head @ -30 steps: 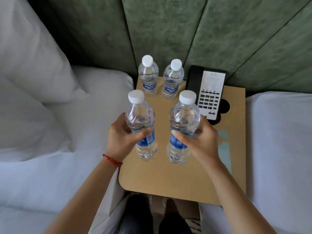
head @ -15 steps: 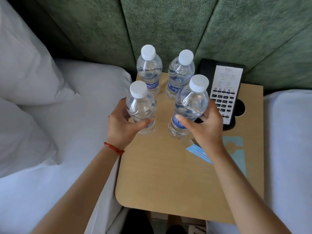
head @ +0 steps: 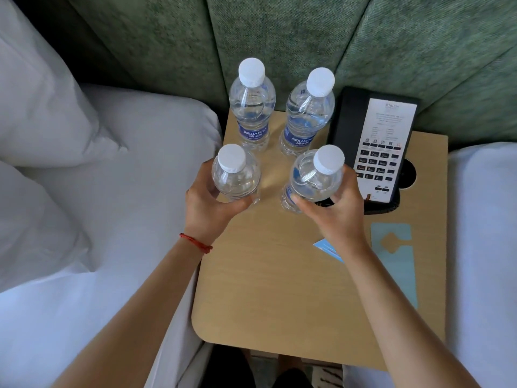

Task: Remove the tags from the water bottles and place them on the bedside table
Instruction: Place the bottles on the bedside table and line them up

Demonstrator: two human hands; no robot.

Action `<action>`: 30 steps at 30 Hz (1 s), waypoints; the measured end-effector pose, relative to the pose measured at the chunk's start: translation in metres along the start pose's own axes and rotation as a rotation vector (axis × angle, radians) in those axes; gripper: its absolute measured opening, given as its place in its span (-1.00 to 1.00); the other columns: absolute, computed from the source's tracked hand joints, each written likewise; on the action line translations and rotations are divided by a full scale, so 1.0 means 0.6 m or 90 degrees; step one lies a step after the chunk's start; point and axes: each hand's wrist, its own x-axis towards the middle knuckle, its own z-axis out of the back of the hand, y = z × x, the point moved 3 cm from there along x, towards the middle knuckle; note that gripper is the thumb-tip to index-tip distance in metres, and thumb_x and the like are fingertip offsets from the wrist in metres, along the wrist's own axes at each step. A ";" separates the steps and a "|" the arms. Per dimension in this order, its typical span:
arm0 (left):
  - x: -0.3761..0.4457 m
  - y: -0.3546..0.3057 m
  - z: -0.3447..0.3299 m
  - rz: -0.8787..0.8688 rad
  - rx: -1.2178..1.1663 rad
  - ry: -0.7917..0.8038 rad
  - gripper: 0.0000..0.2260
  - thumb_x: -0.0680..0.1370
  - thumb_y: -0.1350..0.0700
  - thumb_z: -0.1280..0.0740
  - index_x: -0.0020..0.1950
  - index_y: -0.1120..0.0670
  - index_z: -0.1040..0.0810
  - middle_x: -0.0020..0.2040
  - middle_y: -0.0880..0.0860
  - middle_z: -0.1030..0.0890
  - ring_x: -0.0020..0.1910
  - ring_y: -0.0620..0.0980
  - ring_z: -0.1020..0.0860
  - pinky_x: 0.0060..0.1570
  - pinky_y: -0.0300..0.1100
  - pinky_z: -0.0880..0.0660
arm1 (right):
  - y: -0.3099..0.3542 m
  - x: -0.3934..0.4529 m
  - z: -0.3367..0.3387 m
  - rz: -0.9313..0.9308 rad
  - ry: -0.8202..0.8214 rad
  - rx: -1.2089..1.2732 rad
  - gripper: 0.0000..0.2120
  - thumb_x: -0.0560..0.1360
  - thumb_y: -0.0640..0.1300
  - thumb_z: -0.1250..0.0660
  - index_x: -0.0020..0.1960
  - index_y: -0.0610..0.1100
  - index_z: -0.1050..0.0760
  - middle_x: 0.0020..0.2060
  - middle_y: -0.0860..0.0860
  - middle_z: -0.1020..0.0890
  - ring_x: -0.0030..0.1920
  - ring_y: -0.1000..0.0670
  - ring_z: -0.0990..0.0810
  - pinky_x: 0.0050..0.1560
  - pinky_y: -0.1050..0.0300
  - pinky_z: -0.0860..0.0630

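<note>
My left hand [head: 208, 208] grips a clear water bottle with a white cap [head: 235, 175] at the left of the wooden bedside table [head: 268, 289]. A second bottle [head: 316, 177], tilted a little to the right, is held by my right hand [head: 335, 217] just in front of the phone. Both bottles are at or just above the tabletop. Behind them, two more capped bottles, one on the left [head: 251, 107] and one on the right [head: 309, 113], stand upright by the headboard. A light blue tag [head: 391, 259] lies flat on the table's right side. Another blue tag [head: 327, 249] peeks out under my right wrist.
A black desk phone [head: 377, 147] occupies the table's back right corner. White beds flank the table, with pillows [head: 42, 107] on the left one. A green padded headboard [head: 279, 37] rises behind. My feet show below the table's front edge.
Both hands have carried their bottles away from me toward the two at the back and lowered them. The camera has moved closer to the table.
</note>
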 end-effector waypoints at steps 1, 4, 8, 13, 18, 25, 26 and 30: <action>0.000 0.001 0.001 0.001 0.002 -0.001 -0.35 0.14 0.00 -0.53 0.18 0.10 -0.42 0.04 -0.07 -0.57 0.08 -0.06 -0.56 0.13 -0.09 -0.52 | -0.002 -0.001 -0.002 0.001 -0.001 -0.001 -0.35 0.19 -0.11 -0.55 0.20 -0.07 -0.34 0.05 0.14 -0.54 0.11 0.08 -0.54 0.14 0.19 -0.46; -0.004 0.004 0.004 -0.001 0.024 -0.002 -0.39 0.14 -0.03 -0.53 0.14 -0.04 -0.42 0.02 -0.18 -0.56 0.05 -0.17 -0.56 0.10 -0.15 -0.53 | -0.005 -0.006 -0.005 0.003 -0.004 -0.001 -0.32 0.17 -0.04 -0.55 0.20 -0.10 -0.34 0.06 0.06 -0.54 0.12 0.01 -0.54 0.14 0.10 -0.49; -0.012 0.006 0.009 -0.019 0.065 -0.003 -0.43 0.14 -0.07 -0.52 0.09 -0.17 -0.40 -0.01 -0.28 -0.54 0.01 -0.26 -0.55 0.05 -0.22 -0.53 | -0.007 -0.012 -0.006 0.006 -0.001 -0.014 -0.34 0.17 0.04 -0.53 0.18 0.01 -0.33 0.04 0.17 -0.52 0.08 0.10 -0.55 0.09 0.17 -0.50; -0.014 0.007 0.009 -0.022 0.074 0.008 -0.42 0.15 -0.09 -0.50 0.11 -0.15 -0.39 -0.01 -0.27 -0.54 0.02 -0.31 -0.53 0.04 -0.32 -0.51 | -0.010 -0.019 -0.005 0.005 0.019 -0.037 -0.32 0.19 0.05 -0.54 0.21 0.05 -0.29 0.04 0.28 -0.51 0.09 0.16 -0.54 0.09 0.21 -0.48; -0.021 -0.006 0.012 -0.043 0.078 0.024 -0.32 0.19 -0.02 -0.54 0.24 0.08 -0.38 0.08 -0.20 -0.51 0.09 -0.29 -0.50 0.13 -0.29 -0.48 | 0.003 -0.026 -0.002 -0.007 0.029 -0.015 -0.21 0.20 0.08 -0.53 0.30 -0.10 -0.27 0.18 0.06 -0.52 0.21 0.12 -0.50 0.19 0.15 -0.45; -0.027 -0.049 0.020 -0.118 0.124 -0.009 -0.35 0.25 0.09 -0.55 0.28 0.05 -0.38 0.15 -0.18 -0.47 0.10 -0.35 -0.46 0.06 -0.38 -0.47 | 0.050 -0.037 0.008 0.035 -0.020 -0.045 -0.28 0.29 0.02 -0.51 0.37 -0.06 -0.31 0.27 0.02 -0.49 0.29 0.08 -0.45 0.26 0.06 -0.45; -0.026 -0.053 0.020 -0.119 0.129 -0.007 -0.37 0.26 0.13 -0.56 0.27 0.06 -0.40 0.16 -0.11 -0.49 0.10 -0.30 -0.47 0.06 -0.38 -0.47 | 0.053 -0.038 0.009 0.036 -0.018 -0.053 -0.31 0.30 -0.02 -0.51 0.36 -0.08 -0.34 0.26 0.00 -0.51 0.27 0.07 -0.48 0.24 0.05 -0.46; -0.023 -0.057 0.022 -0.092 0.115 0.012 -0.43 0.26 0.21 -0.56 0.19 -0.01 -0.44 0.11 -0.04 -0.54 0.06 -0.24 -0.50 0.02 -0.40 -0.47 | 0.058 -0.037 0.011 0.015 0.002 -0.037 -0.35 0.29 -0.09 -0.54 0.32 -0.10 -0.39 0.23 -0.03 -0.54 0.24 0.05 -0.51 0.19 0.10 -0.50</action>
